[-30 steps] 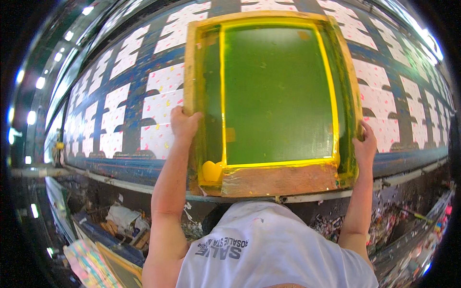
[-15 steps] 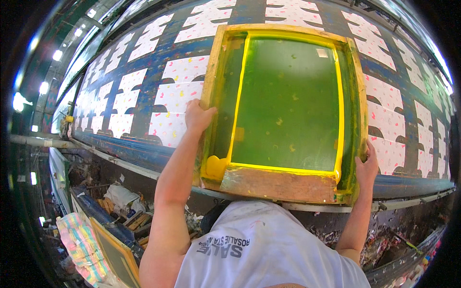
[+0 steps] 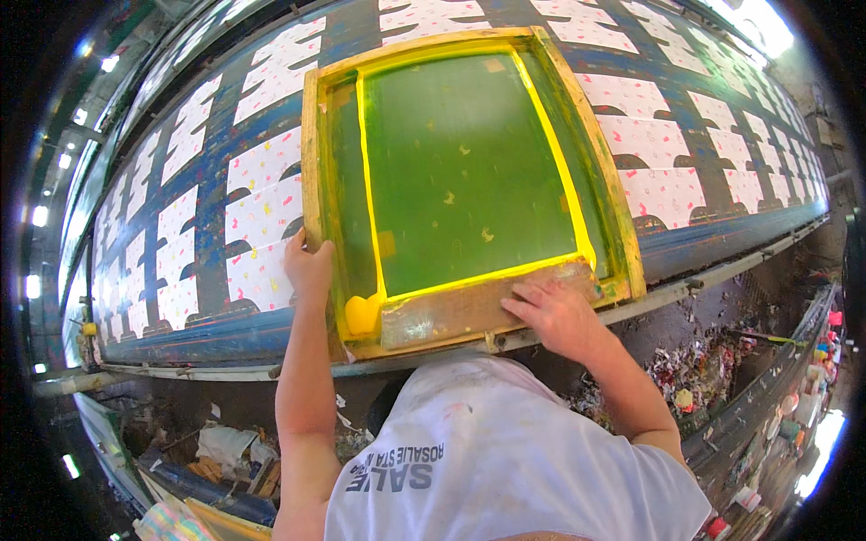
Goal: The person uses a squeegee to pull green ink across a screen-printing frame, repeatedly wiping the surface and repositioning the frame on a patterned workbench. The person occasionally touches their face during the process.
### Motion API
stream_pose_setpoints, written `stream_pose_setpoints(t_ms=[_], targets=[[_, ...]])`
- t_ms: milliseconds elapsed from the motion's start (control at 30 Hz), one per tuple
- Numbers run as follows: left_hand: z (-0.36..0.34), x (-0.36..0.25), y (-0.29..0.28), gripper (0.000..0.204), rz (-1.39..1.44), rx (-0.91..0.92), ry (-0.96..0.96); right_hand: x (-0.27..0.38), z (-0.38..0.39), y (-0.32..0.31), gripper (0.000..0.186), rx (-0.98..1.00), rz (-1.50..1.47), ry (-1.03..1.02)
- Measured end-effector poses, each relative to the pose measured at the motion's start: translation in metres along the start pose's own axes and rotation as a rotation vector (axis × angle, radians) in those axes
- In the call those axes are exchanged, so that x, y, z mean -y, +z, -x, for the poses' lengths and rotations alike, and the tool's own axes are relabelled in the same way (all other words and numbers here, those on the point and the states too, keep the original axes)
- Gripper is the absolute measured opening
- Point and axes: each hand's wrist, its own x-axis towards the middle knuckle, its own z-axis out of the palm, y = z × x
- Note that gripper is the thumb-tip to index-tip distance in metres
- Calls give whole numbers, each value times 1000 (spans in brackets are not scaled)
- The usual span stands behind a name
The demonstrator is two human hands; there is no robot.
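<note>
A wooden frame (image 3: 311, 153) stretched with a green screen (image 3: 460, 162) lies over the near edge of a long desk (image 3: 210, 243), directly in front of a person in a white shirt (image 3: 505, 442). Inside its near end sits a brown board (image 3: 442, 307), beside a pool of yellow paint (image 3: 363, 316) in the left corner. The left hand (image 3: 309, 261) is curled about the frame's left side, thumb on top; the right hand (image 3: 555, 311) is partly open, fingers laid on the board's right end, though whether they grip it cannot be told. The step in hand appears to be steadying the frame and taking hold of the board; shifting that board would call for a firmer, level grip clear of the paint. White printed sheets (image 3: 266, 216) flank the frame, leaving narrow dark gaps. The screen beyond the board offers open room; at the near side, a metal rail (image 3: 722, 270) and the person's body limit movement.
</note>
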Motion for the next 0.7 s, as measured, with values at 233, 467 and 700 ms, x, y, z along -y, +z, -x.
stream_pose_setpoints(t_ms=[233,467,700], targets=[[3,10,6,59,-47,-37,84,32,-50,18,48,-3,145,56],[4,7,7,60,-19,-68,81,39,-59,0,45,113,80,179],[2,1,10,61,6,-46,40,58,-28,29,43,-40,160,202]])
